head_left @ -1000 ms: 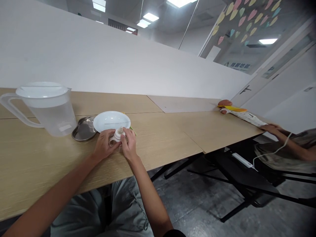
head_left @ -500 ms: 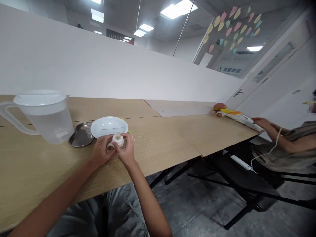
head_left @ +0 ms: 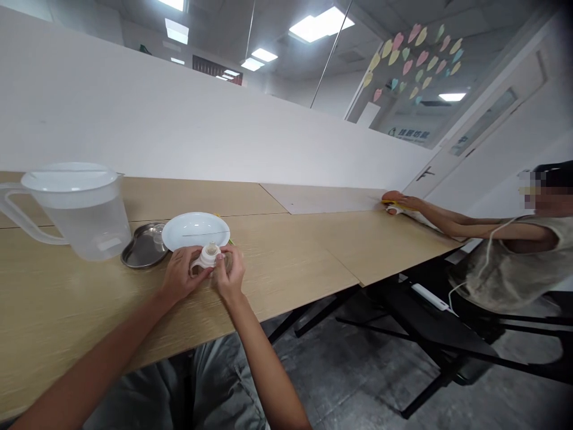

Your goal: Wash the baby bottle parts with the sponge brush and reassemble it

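A small white bottle-like object with a nozzle top (head_left: 208,256) is held low over the wooden table (head_left: 290,251). My left hand (head_left: 179,276) grips it from the left with curled fingers. My right hand (head_left: 229,274) closes round its right side. Just behind the hands lies a white plate (head_left: 195,230). Left of the plate rests a small metal tray (head_left: 142,252) with a little clear cup (head_left: 158,235) in it.
A large clear plastic jug with a white lid (head_left: 78,209) stands at the left. A white partition (head_left: 201,131) runs along the table's back. Another person (head_left: 505,251) sits at the far right, a hand on orange and yellow things (head_left: 394,197).
The view has shifted slightly; my hands keep working the small white object in the same spot. The other person's arm has stretched out to the orange object on the table.
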`<state>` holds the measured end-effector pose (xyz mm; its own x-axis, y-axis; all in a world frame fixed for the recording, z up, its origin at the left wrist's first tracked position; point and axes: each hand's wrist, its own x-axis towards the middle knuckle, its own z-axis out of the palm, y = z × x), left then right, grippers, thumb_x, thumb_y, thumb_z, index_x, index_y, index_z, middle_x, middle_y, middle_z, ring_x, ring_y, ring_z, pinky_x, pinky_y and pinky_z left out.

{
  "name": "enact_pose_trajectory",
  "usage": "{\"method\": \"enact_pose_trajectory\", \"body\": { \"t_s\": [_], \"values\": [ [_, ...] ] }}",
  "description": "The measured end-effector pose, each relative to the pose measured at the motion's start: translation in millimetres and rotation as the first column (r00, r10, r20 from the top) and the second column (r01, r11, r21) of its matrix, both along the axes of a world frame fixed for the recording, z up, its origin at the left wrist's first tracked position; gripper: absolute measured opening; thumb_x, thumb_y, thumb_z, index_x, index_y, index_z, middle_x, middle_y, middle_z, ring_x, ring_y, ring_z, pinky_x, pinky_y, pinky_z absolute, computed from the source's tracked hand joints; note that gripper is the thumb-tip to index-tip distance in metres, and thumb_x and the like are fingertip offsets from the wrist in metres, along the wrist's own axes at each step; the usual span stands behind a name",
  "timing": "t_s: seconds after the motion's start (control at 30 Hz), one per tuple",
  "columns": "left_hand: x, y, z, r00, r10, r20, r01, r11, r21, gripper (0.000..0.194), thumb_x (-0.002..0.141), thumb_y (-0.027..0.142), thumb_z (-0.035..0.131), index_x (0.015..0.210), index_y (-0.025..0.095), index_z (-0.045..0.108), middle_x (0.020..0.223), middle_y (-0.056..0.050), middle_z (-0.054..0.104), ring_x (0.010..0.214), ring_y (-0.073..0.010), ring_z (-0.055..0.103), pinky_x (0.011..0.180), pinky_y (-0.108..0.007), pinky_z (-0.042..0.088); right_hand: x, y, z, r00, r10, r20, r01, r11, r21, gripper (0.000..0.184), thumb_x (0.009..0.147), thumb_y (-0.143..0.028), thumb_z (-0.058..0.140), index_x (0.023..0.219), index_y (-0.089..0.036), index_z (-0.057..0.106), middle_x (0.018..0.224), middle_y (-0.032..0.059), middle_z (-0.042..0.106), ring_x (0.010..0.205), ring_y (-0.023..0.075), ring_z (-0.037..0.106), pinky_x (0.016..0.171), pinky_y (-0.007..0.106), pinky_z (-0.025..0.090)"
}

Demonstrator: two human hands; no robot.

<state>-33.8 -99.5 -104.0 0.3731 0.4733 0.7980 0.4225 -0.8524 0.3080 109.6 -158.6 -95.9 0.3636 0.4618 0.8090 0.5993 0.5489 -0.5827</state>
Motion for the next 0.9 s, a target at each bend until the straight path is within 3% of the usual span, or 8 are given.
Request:
{"method": "enact_pose_trajectory", "body": {
  "t_s": [0.2, 0.33, 0.47, 0.6, 0.73, 0.9],
  "values": [
    [-0.6, -2.0, 0.9, 0.999, -0.002, -0.036, 0.002, 1.0, -0.006, 0.048, 0.089, 0.051, 0.058, 0.125, 0.019, 0.053, 0.116, -0.012, 0.068, 0.106, -0.0266, 0.064, 0.095, -0.041, 0.047, 0.3, -2.6, 5.0, 0.995, -0.077, 0.066, 0.07, 0.993, 0.097, 0.017, 0.096, -0.027, 0.045, 0.088, -0.02, 0.059, 0.086, 0.0059, 0.066, 0.087, 0.0187, 0.062, 0.085, 0.038, 0.048],
    [-0.4, -0.1, -3.0, 0.999, 0.024, 0.036, -0.025, 0.999, 0.042, 0.049, 0.086, 0.055, 0.061, 0.117, 0.018, 0.054, 0.109, -0.012, 0.068, 0.1, -0.0263, 0.065, 0.088, -0.039, 0.049, 0.5, -2.8, 5.3, 0.986, -0.101, 0.135, 0.075, 0.98, 0.186, 0.015, 0.095, -0.021, 0.044, 0.088, -0.021, 0.058, 0.084, 0.0059, 0.067, 0.086, 0.0185, 0.064, 0.091, 0.042, 0.05],
    [-0.5, -1.6, 0.4, 1.0, 0.007, 0.012, -0.008, 1.0, 0.027, 0.042, 0.088, 0.052, 0.06, 0.112, 0.018, 0.054, 0.105, -0.01, 0.07, 0.097, -0.0251, 0.065, 0.087, -0.038, 0.048, 2.1, -1.9, 0.0, 0.964, -0.133, 0.232, 0.073, 0.965, 0.251, 0.013, 0.091, -0.019, 0.045, 0.085, -0.022, 0.057, 0.072, 0.003, 0.064, 0.074, 0.0179, 0.064, 0.086, 0.043, 0.053],
    [-1.0, -2.9, 5.4, 0.998, -0.033, -0.053, 0.033, 0.999, 0.003, 0.041, 0.092, 0.049, 0.051, 0.119, 0.018, 0.056, 0.111, -0.011, 0.07, 0.102, -0.0258, 0.064, 0.091, -0.039, 0.045, 1.7, -0.2, -5.9, 0.933, -0.097, 0.346, -0.003, 0.96, 0.279, 0.011, 0.088, -0.021, 0.048, 0.084, -0.024, 0.058, 0.071, 0.0035, 0.065, 0.071, 0.0189, 0.064, 0.079, 0.044, 0.056],
    [-1.2, 1.1, 3.1, 0.997, -0.051, -0.061, 0.051, 0.999, -0.011, 0.055, 0.091, 0.057, 0.044, 0.128, 0.017, 0.054, 0.116, -0.014, 0.069, 0.108, -0.0288, 0.062, 0.095, -0.042, 0.044, -0.8, 0.6, -9.8, 0.904, -0.039, 0.426, -0.11, 0.941, 0.32, 0.012, 0.088, -0.02, 0.048, 0.086, -0.025, 0.059, 0.072, 0.0029, 0.065, 0.068, 0.0178, 0.063, 0.078, 0.043, 0.058],
    [-1.0, 5.0, -1.9, 0.999, -0.006, -0.045, 0.002, 0.995, -0.101, 0.059, 0.084, 0.062, 0.048, 0.122, 0.017, 0.056, 0.117, -0.014, 0.067, 0.109, -0.0291, 0.062, 0.097, -0.042, 0.045, -0.1, 1.1, -18.4, 0.901, 0.021, 0.434, -0.132, 0.965, 0.226, 0.018, 0.091, -0.023, 0.042, 0.087, -0.024, 0.06, 0.072, 0.0039, 0.065, 0.069, 0.0186, 0.064, 0.082, 0.047, 0.059]
  ]
}}
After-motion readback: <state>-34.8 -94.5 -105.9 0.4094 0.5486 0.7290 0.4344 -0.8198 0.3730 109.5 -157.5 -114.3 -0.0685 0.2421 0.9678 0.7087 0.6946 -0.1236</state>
